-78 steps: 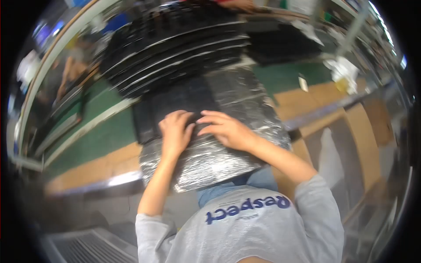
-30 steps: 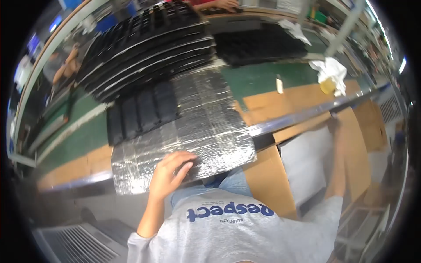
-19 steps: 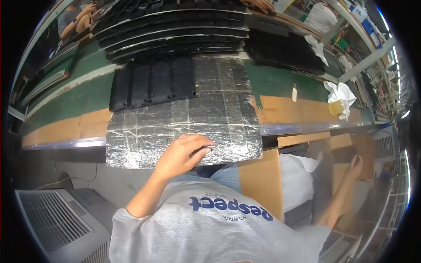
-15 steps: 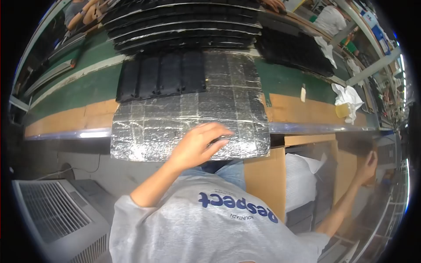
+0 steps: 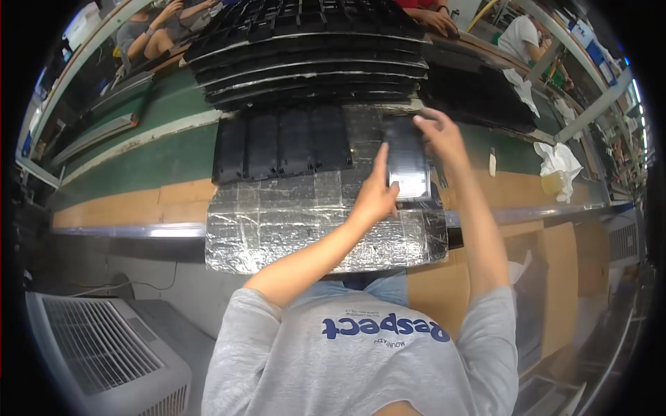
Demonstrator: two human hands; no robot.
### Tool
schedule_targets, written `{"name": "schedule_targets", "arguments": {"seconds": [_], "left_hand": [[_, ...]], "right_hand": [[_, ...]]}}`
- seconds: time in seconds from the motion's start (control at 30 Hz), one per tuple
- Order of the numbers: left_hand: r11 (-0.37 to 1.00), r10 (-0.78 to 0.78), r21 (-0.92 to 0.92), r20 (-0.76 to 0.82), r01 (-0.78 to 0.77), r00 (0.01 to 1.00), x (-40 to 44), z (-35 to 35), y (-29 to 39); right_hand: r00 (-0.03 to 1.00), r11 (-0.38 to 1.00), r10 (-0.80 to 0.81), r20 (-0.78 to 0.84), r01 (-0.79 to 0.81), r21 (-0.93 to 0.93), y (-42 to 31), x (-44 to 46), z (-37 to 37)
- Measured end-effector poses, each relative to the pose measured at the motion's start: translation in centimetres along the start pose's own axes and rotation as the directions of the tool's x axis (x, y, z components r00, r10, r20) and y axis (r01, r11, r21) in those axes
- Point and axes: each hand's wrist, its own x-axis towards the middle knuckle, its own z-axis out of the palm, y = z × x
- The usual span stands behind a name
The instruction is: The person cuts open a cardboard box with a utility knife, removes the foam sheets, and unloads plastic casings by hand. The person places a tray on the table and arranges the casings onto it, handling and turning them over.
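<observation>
Between my two hands is a dark rectangular panel (image 5: 408,156), blurred by motion, with bright light reflecting off its lower end. Its left edge is gripped by my left hand (image 5: 377,196), with the fingers closed against it. At its upper right edge is my right hand (image 5: 442,139), thumb and fingers bent around the corner. The panel is over the right side of a padded board (image 5: 312,236) wrapped in shiny clear film. Left of it, several similar black panels (image 5: 281,145) lie side by side on the board.
A tall stack of black trays (image 5: 312,62) stands behind the board. An open cardboard box (image 5: 444,284) is low at right. White tissue (image 5: 555,163) and a dark flat sheet (image 5: 479,87) lie on the bench at right. Other people sit across the bench.
My right hand has come from the far right, beside the box, to the board, and a dark panel is now held there. My left hand has moved up and right onto it.
</observation>
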Motion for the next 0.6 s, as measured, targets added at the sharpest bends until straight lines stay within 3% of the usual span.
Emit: {"name": "schedule_targets", "arguments": {"seconds": [0.03, 0.07, 0.1, 0.17, 0.23, 0.33, 0.43, 0.47, 0.57, 0.6], "left_hand": [[0.944, -0.243, -0.241, -0.053, 0.224, 0.968, 0.9, -0.8, -0.1], [0.947, -0.236, -0.237, -0.05, 0.218, 0.97, 1.6, -1.6, -0.4], [0.973, -0.203, -0.135, -0.104, 0.188, 0.974, 2.4, -2.4, -0.6], [0.988, -0.128, 0.064, -0.202, 0.143, 0.971, 3.4, -3.7, -1.0], [0.985, -0.13, 0.092, -0.182, 0.149, 0.975, 3.2, -4.9, 0.4], [0.971, -0.146, 0.167, -0.157, 0.172, 0.977, 1.9, -6.8, 2.4], [0.826, 0.058, 0.561, -0.009, -0.043, 0.998, 0.3, -8.8, 3.0], [0.823, 0.058, 0.567, -0.01, -0.042, 0.998, -0.1, -9.3, 3.1], [0.607, 0.304, 0.758, 0.057, -0.24, 0.951, -1.1, -10.5, 3.4], [0.605, 0.305, 0.757, 0.064, -0.245, 0.95, -1.4, -10.9, 3.3]], "right_hand": [[1.0, 1.0, -0.004, -0.006, 0.004, 0.003, 0.4, 0.1, 1.0], [0.998, 1.0, 0.002, 0.06, -0.002, 0.003, 1.4, 0.3, 2.0], [0.992, 1.0, 0.006, 0.127, -0.006, -0.002, 2.3, 0.6, 2.9], [0.993, 0.997, -0.051, 0.103, 0.056, -0.043, 4.8, 0.0, 4.5], [0.992, 0.991, -0.096, 0.081, 0.103, -0.088, 5.5, 0.0, 5.0], [0.999, 0.999, 0.03, 0.018, -0.03, 0.043, 5.7, 0.4, 5.7], [0.997, 0.993, -0.072, -0.029, 0.069, -0.101, 5.8, 0.5, 7.0], [0.991, 0.978, -0.128, -0.05, 0.117, -0.174, 5.7, 0.6, 7.4], [0.979, 0.929, -0.2, -0.043, 0.175, -0.327, 4.7, 0.5, 8.0], [0.972, 0.894, -0.23, -0.04, 0.195, -0.405, 4.6, 0.4, 8.0]]}}
